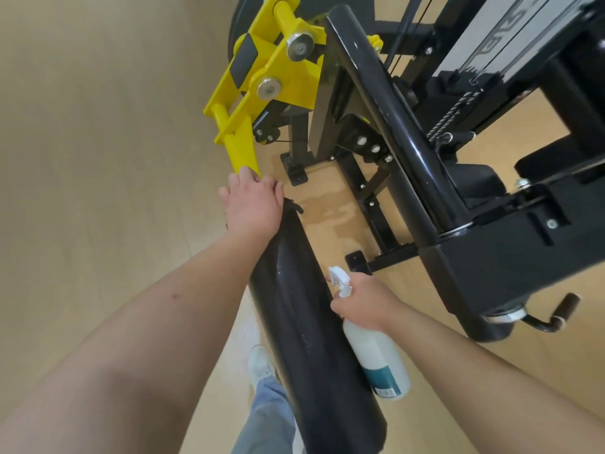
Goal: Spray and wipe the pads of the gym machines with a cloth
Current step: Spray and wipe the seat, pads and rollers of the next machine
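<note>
- The black roller pad is lying in the lower middle of the view, running from the bottom edge up towards the yellow lever arm that is carrying it; fine droplets are glinting on its upper right side.
- The spray bottle is hanging just beside the pad's right side, its white trigger head pointing at the pad; the body is white with a teal label near the base, and how much liquid is sitting inside cannot be told.
- The right hand is gripping the bottle by its neck, fingers wrapping round it under the trigger head.
- The left hand is lying over the pad's far end, fingers bending down over it and gripping, the fingertips reaching the foot of the yellow arm.
- A dark scrap is poking out from under this hand at either side; whether it is a cloth cannot be told.
- The black machine frame is standing to the right of the pad, apart from it, with a small crank handle sticking out at its near corner.
- A wet patch is shining on the wooden floor between the pad and the frame.
- A white shoe and a blue trouser leg are showing left of the pad's near end.
</note>
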`<control>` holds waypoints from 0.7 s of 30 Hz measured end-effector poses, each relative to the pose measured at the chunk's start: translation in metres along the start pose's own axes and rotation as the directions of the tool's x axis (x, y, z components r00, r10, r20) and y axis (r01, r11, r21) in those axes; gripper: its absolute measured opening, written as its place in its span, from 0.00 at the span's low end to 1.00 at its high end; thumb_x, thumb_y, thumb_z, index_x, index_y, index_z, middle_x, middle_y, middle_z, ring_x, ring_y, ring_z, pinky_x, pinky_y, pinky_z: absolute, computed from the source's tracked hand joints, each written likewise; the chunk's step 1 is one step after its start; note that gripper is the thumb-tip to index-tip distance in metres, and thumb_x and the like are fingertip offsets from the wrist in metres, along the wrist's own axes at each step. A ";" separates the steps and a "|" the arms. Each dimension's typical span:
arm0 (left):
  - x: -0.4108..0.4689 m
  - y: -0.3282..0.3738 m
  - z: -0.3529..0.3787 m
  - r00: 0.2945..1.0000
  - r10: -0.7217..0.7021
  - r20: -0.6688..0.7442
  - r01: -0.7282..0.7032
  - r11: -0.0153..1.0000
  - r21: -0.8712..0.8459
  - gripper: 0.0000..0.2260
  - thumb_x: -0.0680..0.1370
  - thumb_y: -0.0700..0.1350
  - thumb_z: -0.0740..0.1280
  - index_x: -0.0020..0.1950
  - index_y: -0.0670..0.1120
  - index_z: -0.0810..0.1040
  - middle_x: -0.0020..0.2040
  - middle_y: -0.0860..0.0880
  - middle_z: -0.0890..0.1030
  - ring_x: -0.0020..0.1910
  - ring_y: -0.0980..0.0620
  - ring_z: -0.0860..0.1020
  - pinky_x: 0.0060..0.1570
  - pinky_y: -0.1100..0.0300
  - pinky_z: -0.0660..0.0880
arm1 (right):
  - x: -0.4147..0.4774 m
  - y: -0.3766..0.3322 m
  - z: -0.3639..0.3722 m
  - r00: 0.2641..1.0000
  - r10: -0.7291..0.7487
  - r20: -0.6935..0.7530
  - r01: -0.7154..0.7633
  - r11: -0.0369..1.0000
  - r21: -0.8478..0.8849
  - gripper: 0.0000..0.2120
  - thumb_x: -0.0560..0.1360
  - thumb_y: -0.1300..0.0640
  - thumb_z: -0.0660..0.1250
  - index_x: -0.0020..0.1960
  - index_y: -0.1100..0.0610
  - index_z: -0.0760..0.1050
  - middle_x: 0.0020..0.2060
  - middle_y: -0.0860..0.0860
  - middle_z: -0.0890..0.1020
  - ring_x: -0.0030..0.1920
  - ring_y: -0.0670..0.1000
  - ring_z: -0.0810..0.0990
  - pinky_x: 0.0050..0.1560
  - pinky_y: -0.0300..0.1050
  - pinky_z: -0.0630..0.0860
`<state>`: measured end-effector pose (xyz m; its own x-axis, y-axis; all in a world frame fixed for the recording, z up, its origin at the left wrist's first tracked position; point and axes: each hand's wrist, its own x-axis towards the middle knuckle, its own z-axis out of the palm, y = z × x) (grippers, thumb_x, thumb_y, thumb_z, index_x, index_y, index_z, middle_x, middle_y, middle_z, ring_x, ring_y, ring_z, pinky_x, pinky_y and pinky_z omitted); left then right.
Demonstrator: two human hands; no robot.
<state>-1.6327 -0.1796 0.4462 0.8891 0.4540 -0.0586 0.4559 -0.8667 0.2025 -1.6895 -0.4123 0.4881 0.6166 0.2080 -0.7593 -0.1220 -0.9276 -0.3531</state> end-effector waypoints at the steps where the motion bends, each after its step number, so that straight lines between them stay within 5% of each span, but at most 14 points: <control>1: -0.005 0.002 0.000 1.000 0.007 -0.010 -0.007 1.000 0.002 0.18 0.85 0.56 0.55 0.59 0.49 0.81 0.49 0.47 0.67 0.54 0.42 0.69 0.51 0.48 0.63 | -0.002 0.003 0.002 1.000 0.001 0.002 -0.001 1.000 -0.010 0.09 0.77 0.51 0.68 0.56 0.51 0.74 0.46 0.48 0.78 0.48 0.50 0.79 0.55 0.51 0.82; 7: -0.056 0.011 0.001 0.987 0.159 -0.015 -0.159 0.987 -0.010 0.17 0.86 0.54 0.56 0.58 0.47 0.81 0.56 0.46 0.75 0.55 0.43 0.71 0.49 0.49 0.66 | -0.018 0.018 0.008 1.000 0.010 0.016 -0.011 1.000 0.015 0.08 0.77 0.51 0.68 0.53 0.52 0.75 0.46 0.50 0.79 0.48 0.52 0.80 0.54 0.50 0.82; 10: -0.089 0.015 0.009 0.979 0.203 -0.017 -0.204 0.978 -0.034 0.17 0.85 0.53 0.57 0.52 0.45 0.82 0.52 0.46 0.75 0.49 0.42 0.72 0.43 0.50 0.68 | -0.031 0.029 0.011 0.999 -0.011 0.046 0.010 0.999 0.034 0.15 0.75 0.51 0.66 0.60 0.54 0.78 0.48 0.53 0.82 0.50 0.54 0.82 0.55 0.53 0.81; 13: -0.124 0.015 0.017 0.975 0.217 -0.050 -0.219 0.974 -0.049 0.21 0.84 0.54 0.53 0.47 0.45 0.82 0.48 0.46 0.75 0.45 0.41 0.72 0.38 0.51 0.69 | -0.046 0.042 0.015 0.997 -0.035 0.067 0.033 0.999 0.033 0.12 0.75 0.53 0.66 0.58 0.50 0.79 0.45 0.49 0.81 0.47 0.50 0.81 0.48 0.49 0.80; 21: -0.221 0.034 0.024 0.978 0.194 -0.075 -0.198 0.979 -0.054 0.17 0.84 0.53 0.56 0.46 0.48 0.81 0.47 0.49 0.76 0.43 0.43 0.70 0.35 0.53 0.63 | -0.092 0.086 0.026 0.988 -0.101 0.120 0.094 0.994 0.060 0.24 0.76 0.53 0.67 0.71 0.45 0.74 0.45 0.46 0.80 0.46 0.47 0.80 0.45 0.42 0.76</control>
<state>-1.8127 -0.3140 0.4421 0.9550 0.2913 0.0558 0.2676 -0.9272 0.2622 -1.7767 -0.5028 0.5133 0.5276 0.3365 -0.7800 -0.1095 -0.8836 -0.4553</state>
